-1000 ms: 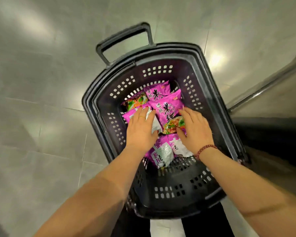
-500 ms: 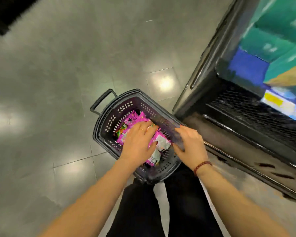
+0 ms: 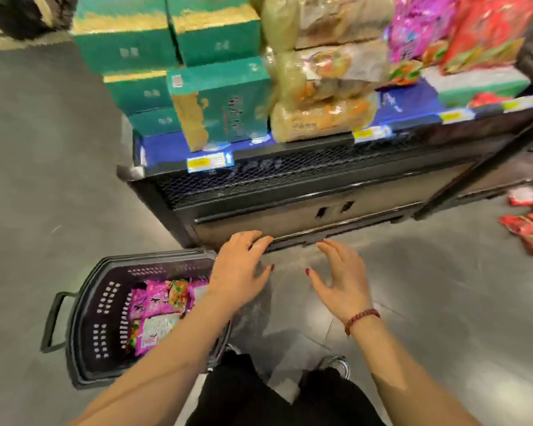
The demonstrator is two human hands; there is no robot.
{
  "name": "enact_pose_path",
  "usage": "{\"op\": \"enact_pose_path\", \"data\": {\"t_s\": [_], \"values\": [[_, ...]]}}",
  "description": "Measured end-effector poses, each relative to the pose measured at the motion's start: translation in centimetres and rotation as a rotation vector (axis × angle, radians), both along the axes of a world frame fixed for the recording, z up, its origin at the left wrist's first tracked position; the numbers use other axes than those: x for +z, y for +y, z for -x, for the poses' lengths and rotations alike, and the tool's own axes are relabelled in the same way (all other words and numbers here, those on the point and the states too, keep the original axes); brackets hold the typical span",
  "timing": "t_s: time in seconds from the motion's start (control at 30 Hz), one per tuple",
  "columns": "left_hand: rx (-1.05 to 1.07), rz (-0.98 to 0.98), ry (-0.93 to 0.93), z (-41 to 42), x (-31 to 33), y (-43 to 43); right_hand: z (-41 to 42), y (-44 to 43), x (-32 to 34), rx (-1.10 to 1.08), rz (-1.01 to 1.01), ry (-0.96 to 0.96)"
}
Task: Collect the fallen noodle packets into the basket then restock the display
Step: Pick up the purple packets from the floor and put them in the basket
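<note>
Pink noodle packets [image 3: 154, 305] fill the dark basket [image 3: 83, 305] at lower left. Left hand [image 3: 239, 272] and right hand [image 3: 340, 282] hover mid-frame, fingers spread wide, holding nothing.

Pink noodle packets [image 3: 154, 305] lie jumbled inside the dark perforated basket [image 3: 105, 305].

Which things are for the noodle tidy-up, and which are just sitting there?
For the job: basket, pink packets in it, red packets on the floor, display, left hand, right hand, both empty.
Just there: teal boxes, beige bags, price tags.
</note>
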State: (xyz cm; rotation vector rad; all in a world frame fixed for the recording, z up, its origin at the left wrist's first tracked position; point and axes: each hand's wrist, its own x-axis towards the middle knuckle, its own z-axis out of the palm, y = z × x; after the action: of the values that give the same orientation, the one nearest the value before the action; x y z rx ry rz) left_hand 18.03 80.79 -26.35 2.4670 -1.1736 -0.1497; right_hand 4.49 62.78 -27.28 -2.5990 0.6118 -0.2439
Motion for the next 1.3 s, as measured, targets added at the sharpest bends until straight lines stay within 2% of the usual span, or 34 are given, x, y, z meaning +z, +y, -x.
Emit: {"op": "enact_pose_path", "data": {"t_s": [0.17,0.37,0.43,0.6,0.9,1.3], "values": [[-0.240,0.027,-0.067,5.3,2.3,-12.3,8.9,-9.0,1.5,-0.210,0.022,-0.033],[-0.433,0.090,-0.092,13.0,4.1,-26.7,19.6,-19.1,2.3,-0.454,0.031,-0.096],[-0.508,0.095,-0.094,15.5,4.4,-30.9,22.7,-21.9,2.9,-0.525,0.028,-0.067],[-0.702,0.089,-0.113,20.7,5.5,-39.8,28.8,-27.7,4.5,-0.688,0.068,-0.129],[-0.931,0.154,-0.174,25.5,6.2,-56.3,35.2,-39.1,6.3,-0.902,0.162,-0.121],[-1.056,0.117,-0.160,26.4,6.7,-84.1,38.3,-63.0,7.5,-1.086,0.167,-0.095]]}}
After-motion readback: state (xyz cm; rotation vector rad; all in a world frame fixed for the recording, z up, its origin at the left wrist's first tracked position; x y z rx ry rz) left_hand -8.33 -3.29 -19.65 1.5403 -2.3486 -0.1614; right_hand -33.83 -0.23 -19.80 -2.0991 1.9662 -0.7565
